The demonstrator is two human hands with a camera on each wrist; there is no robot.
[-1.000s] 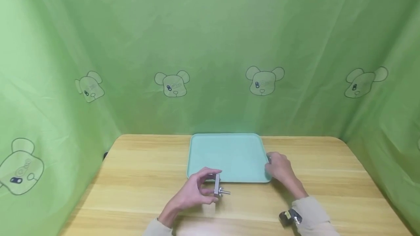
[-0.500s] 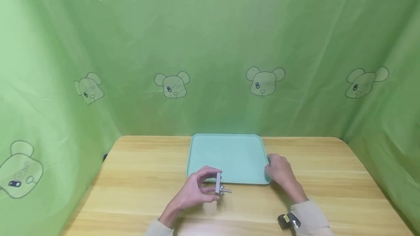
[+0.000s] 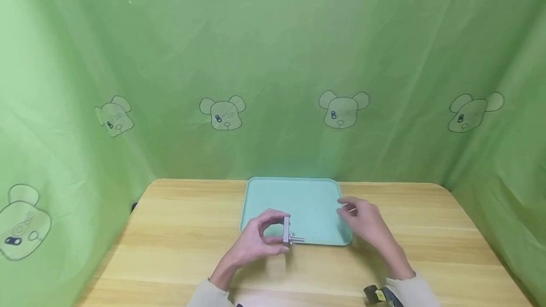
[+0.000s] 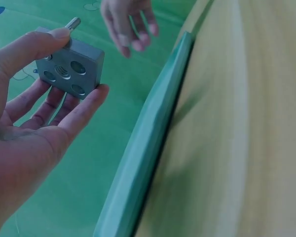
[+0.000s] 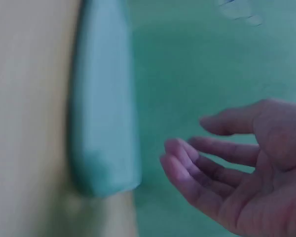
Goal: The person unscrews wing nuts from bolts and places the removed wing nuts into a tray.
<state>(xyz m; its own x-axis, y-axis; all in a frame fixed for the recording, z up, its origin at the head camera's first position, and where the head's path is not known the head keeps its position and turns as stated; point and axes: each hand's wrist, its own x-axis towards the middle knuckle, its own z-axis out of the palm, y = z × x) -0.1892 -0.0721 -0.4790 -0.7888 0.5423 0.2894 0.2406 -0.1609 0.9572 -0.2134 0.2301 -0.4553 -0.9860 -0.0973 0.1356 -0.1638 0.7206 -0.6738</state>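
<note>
Green sheeting (image 3: 277, 51), printed with outlined bear-like heads (image 3: 223, 115), surrounds a wood-grained table (image 3: 192, 221), at whose far edge a pale turquoise tray (image 3: 294, 198) lies flat. With my left hand (image 3: 256, 238) I pinch a grey metal block (image 4: 71, 61), thumb at one edge and fingers at the opposite one; it stands upright, raised off the table and overlapping the tray's near edge as seen from my head. Its face (best viewed from my left wrist) bears several round holes, the central one threaded, and a threaded stud (image 3: 299, 239) projects from the other side toward my right. My right hand (image 3: 367, 221) hovers by the tray's right edge, fingers loosely bent, thumb apart from their tips. A dark device (image 3: 373, 294) with a yellow patch sits beside my right sleeve (image 3: 414, 293).
</note>
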